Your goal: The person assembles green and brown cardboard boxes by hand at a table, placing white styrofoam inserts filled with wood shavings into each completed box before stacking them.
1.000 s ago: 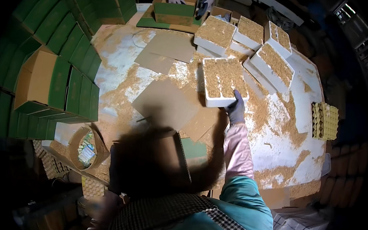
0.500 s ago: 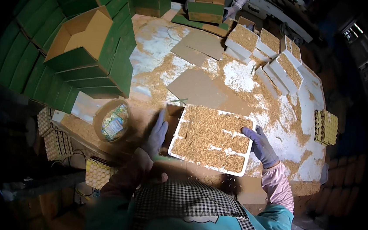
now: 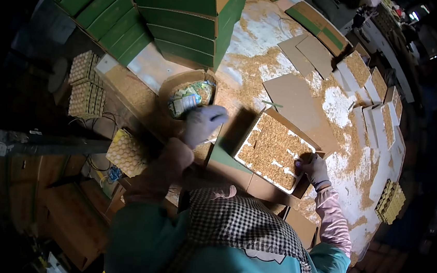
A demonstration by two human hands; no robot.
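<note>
A white foam tray [image 3: 274, 154] filled with tan husks sits tilted within an open cardboard box [image 3: 233, 175] in front of me. My right hand [image 3: 315, 171], in a pale purple glove, grips the right end of the tray, its fingertips over the rim. To the left, my left hand [image 3: 204, 125], gloved too, is just beside a round tub [image 3: 166, 93] holding small printed packets [image 3: 188, 100]. Motion blurs its fingers, and whether a packet is in them I cannot make out.
Green cartons [image 3: 179, 24] are stacked at the far left. Flat cardboard sheets [image 3: 290, 93] and scattered husks cover the table. Several husk-filled white trays [image 3: 357, 70] stand at the far right. Egg trays [image 3: 126, 154] are near the table's left edge, others [image 3: 390, 202] at the right.
The husk-filled tray has gone down into the box. My left hand has left the box's side and moved to the tub of packets. The view has turned toward the left.
</note>
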